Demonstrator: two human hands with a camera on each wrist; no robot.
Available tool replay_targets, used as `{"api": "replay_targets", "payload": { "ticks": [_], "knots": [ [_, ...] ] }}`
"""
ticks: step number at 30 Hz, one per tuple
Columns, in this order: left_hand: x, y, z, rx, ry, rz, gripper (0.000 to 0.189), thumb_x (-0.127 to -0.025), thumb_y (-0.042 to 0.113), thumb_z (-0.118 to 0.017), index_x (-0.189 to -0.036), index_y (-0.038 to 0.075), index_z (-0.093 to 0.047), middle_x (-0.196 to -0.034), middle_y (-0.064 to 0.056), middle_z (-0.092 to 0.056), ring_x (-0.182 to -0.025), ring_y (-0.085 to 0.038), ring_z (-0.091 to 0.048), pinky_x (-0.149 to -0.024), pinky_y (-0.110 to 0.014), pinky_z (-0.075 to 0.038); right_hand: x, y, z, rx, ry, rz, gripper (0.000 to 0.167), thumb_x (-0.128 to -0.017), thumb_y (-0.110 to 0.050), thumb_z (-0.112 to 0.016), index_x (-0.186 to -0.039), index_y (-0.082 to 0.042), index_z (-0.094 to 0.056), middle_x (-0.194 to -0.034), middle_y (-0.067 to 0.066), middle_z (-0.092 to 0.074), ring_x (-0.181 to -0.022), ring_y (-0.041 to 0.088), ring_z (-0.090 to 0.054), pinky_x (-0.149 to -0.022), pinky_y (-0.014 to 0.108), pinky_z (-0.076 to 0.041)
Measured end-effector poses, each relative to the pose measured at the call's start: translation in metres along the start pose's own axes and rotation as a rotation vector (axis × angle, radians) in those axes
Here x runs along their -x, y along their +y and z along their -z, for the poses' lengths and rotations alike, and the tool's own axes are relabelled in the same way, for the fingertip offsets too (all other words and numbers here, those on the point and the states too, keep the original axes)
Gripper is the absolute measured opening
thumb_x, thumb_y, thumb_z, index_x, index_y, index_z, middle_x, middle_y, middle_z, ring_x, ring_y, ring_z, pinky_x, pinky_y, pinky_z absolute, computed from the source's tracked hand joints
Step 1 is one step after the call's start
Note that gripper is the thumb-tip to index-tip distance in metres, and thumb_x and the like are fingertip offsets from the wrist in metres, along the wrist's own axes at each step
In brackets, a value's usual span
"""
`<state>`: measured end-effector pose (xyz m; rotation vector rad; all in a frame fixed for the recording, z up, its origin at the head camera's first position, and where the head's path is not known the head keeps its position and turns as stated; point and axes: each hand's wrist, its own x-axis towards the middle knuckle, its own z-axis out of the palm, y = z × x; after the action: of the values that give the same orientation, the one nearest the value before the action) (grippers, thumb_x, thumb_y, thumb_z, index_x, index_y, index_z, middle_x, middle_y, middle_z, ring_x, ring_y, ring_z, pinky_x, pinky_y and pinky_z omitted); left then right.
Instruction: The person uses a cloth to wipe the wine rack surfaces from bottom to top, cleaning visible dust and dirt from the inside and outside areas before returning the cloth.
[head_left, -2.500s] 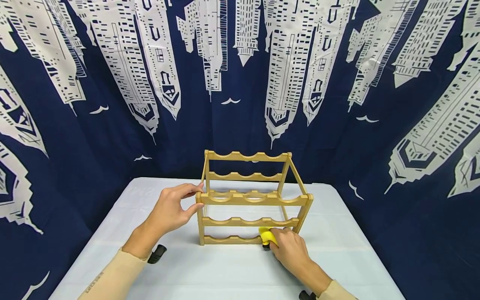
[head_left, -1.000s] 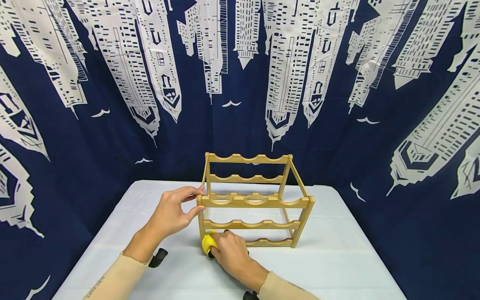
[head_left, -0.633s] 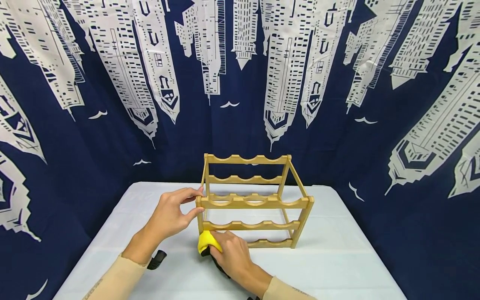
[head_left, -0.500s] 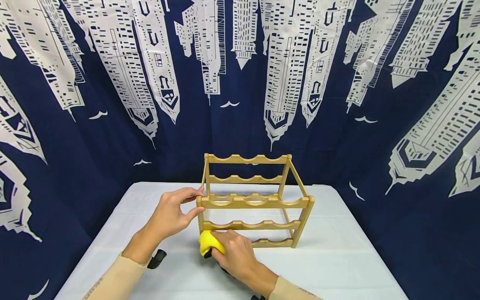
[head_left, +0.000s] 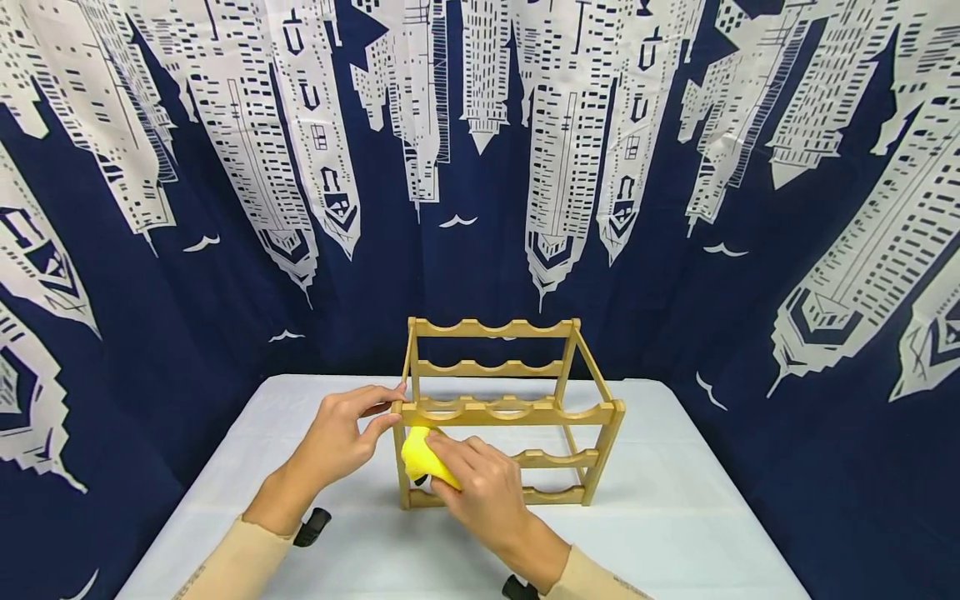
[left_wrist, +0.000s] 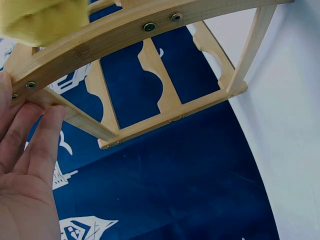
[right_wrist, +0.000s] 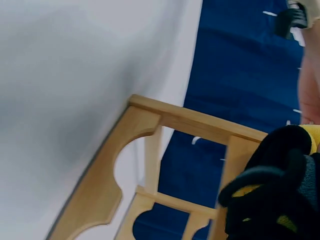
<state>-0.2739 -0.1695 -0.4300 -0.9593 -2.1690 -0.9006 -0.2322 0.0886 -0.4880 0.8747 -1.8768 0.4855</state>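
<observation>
A wooden wine rack [head_left: 517,413] with scalloped rails stands on the white table. With thumb and fingers, my left hand [head_left: 336,439] pinches its upper front left corner; the left wrist view shows those fingers [left_wrist: 42,135] around the end of the side frame. My right hand [head_left: 487,492] grips a soft yellow-and-black cloth [head_left: 420,456] at the rack's front left post, just under the top rail. The cloth hides the left end of the middle rail. In the right wrist view, the bunched black side of the cloth [right_wrist: 267,195] overlaps the rack [right_wrist: 102,172].
The white-covered table [head_left: 675,508] extends around the rack on all sides. Behind it hangs a dark blue curtain [head_left: 465,275] printed with white buildings. Black wrist devices sit at both sleeves, including a camera [head_left: 312,527] below the left wrist.
My right hand has carried the cloth from the lower right of the rack leftward along the bottom rail, then up the left post. My left hand keeps its hold on the corner.
</observation>
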Motion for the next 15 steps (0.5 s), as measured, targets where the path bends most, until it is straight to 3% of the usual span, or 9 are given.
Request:
{"api": "replay_targets", "payload": {
  "ticks": [7,15],
  "knots": [
    [0.003,-0.003,0.0,0.008,0.016,0.038,0.027,-0.099,-0.006,-0.086,-0.124,0.004,-0.085,-0.129,-0.01,-0.089,-0.113,-0.032,-0.089,-0.095,-0.047,-0.075,0.0,0.001,-0.026,0.03,-0.04,-0.067,0.06,-0.076,-0.012,-0.107,-0.133,-0.013,-0.087,-0.124,-0.003,-0.09,-0.087,0.012,-0.077,-0.07,0.023,-0.065],
    [0.007,0.0,-0.001,0.03,0.002,0.072,0.027,-0.1,-0.004,-0.087,-0.124,0.007,-0.085,-0.124,-0.008,-0.089,-0.114,-0.032,-0.088,-0.096,-0.045,-0.075,-0.002,-0.006,-0.038,0.013,-0.045,-0.068,0.062,-0.071,-0.009,-0.109,-0.129,-0.013,-0.087,-0.118,-0.005,-0.09,-0.085,0.012,-0.071,-0.07,0.022,-0.062]
  ]
}}
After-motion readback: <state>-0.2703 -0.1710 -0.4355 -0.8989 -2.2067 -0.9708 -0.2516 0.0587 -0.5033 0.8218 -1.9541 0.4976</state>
